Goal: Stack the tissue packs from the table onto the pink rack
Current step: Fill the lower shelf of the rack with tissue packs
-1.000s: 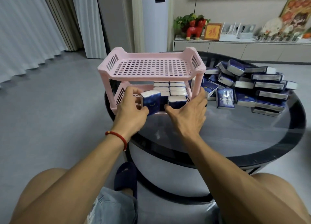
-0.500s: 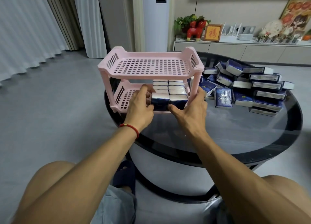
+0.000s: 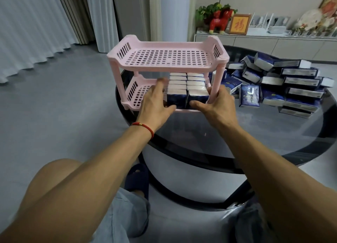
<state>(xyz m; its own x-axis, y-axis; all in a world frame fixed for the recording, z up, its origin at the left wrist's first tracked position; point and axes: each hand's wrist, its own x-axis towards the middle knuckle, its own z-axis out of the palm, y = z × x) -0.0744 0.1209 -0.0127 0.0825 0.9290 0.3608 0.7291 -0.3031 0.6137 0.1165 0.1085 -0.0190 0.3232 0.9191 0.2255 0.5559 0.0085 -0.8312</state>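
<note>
The pink two-tier rack (image 3: 114, 57) stands at the left edge of the round glass table (image 3: 255, 131). Its top shelf is bare. Two rows of blue-and-white tissue packs (image 3: 186, 82) fill the right part of the lower shelf. My left hand (image 3: 155, 102) lies with straight fingers along the left side of the front left pack (image 3: 176, 98), thumb at its front. My right hand (image 3: 217, 104) presses its thumb on the front right pack (image 3: 197, 96), fingers beside the rack's right post. A loose pile of tissue packs (image 3: 291, 85) lies on the table to the right.
One pack (image 3: 249, 96) stands upright in front of the pile. A low cabinet (image 3: 273, 42) with a red horse figure (image 3: 218, 22) and a framed picture runs along the far wall. My knees and a dark slipper (image 3: 136, 180) are below the table edge.
My left hand carried a pack into the lower shelf's front row, set it beside the right pack and let go. Both hands now press the front packs; the right barely moved.
</note>
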